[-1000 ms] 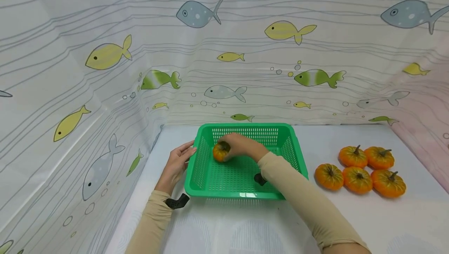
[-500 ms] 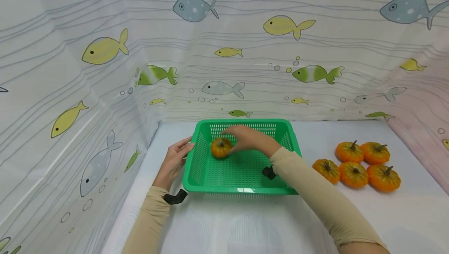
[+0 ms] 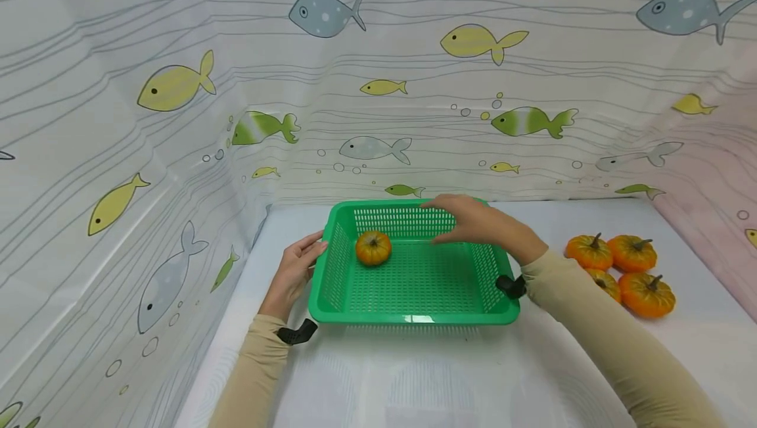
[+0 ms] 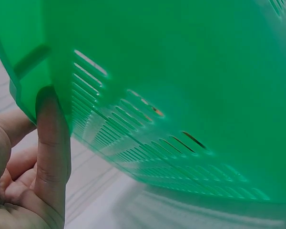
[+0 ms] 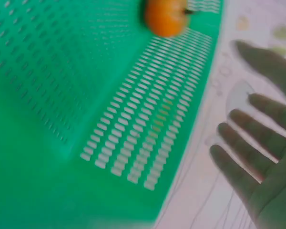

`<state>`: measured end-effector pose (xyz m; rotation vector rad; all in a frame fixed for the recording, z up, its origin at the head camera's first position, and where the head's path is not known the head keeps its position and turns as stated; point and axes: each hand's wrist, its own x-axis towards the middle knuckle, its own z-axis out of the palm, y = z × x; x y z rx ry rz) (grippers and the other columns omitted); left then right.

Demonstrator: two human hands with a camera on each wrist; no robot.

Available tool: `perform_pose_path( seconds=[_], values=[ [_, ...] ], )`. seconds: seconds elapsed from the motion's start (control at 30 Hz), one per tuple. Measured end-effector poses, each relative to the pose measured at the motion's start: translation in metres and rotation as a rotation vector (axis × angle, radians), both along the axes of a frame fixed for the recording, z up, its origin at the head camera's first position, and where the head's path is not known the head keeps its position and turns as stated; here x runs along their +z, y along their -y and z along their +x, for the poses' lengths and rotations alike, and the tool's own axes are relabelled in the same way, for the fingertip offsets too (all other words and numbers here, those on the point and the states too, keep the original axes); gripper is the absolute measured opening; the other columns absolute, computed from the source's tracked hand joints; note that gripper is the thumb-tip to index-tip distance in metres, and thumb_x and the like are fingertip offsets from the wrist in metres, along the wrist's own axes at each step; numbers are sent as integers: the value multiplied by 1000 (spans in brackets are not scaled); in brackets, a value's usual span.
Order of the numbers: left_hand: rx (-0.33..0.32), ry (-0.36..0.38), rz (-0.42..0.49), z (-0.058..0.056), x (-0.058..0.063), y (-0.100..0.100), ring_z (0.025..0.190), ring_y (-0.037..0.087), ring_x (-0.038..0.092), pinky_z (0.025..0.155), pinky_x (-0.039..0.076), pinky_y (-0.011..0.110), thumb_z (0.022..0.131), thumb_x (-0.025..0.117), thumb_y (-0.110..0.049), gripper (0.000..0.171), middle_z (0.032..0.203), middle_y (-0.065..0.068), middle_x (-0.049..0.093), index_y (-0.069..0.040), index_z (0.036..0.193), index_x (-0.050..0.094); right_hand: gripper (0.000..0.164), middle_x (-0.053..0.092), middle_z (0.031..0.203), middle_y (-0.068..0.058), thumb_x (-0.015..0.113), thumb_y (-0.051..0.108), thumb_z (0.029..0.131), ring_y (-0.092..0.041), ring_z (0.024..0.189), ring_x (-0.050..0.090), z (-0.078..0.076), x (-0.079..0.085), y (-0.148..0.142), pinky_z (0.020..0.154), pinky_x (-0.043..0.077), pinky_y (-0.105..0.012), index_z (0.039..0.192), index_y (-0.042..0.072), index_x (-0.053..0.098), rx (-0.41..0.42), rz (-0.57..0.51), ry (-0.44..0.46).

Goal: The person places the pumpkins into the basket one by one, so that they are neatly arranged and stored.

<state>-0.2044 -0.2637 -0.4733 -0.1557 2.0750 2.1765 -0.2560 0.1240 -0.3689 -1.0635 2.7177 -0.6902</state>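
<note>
A green plastic basket (image 3: pixel 367 317) with slotted walls stands on the table. Inside it, toward the back left, sits one small orange pumpkin (image 3: pixel 373 248), also visible at the top of the right wrist view. My left hand (image 3: pixel 296 273) holds the basket's left rim; the left wrist view shows a finger (image 4: pixel 51 143) against the outer wall just below the rim. Above the basket's back right part is my right hand (image 3: pixel 481 224), holding nothing. Its fingers are spread and straight in the right wrist view, apart from the pumpkin.
Several more orange pumpkins (image 3: pixel 647 294) are grouped on the white table (image 3: pixel 414 382) right of the basket, partly hidden by the right forearm. A fish-printed curtain (image 3: pixel 319 112) encloses the back and sides.
My right hand has let go of the pumpkin inside the basket and moved right, away from it. The left hand stays at the rim. The head view has shifted slightly.
</note>
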Motion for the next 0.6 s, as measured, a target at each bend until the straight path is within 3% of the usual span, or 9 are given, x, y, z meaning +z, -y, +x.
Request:
perform_pose_path(
  seconds=[0.13, 0.37, 0.6],
  values=[
    [1, -26, -15, 0, -3, 0, 86, 5, 72, 75, 65, 23, 104, 65, -21, 56, 101, -8, 70, -7, 155, 46, 72, 61, 147, -15, 88, 32, 84, -38, 139, 55, 3, 3, -39, 113, 49, -60, 146, 7, 58, -67, -4, -31],
    [6, -36, -22, 0, -1, -1, 87, 4, 73, 76, 65, 23, 104, 65, -22, 56, 105, -8, 71, -6, 154, 47, 72, 58, 148, -20, 83, 32, 89, -43, 133, 55, 12, 5, -105, 104, 53, -64, 149, 6, 53, -223, 20, 0],
    [6, -34, -24, 2, 0, -2, 87, 5, 73, 76, 65, 23, 104, 65, -22, 56, 105, -8, 70, -7, 155, 46, 74, 53, 150, -27, 83, 32, 89, -50, 133, 51, 21, -13, -161, 106, 47, -71, 149, 3, 52, -321, 95, 14]
  ],
)
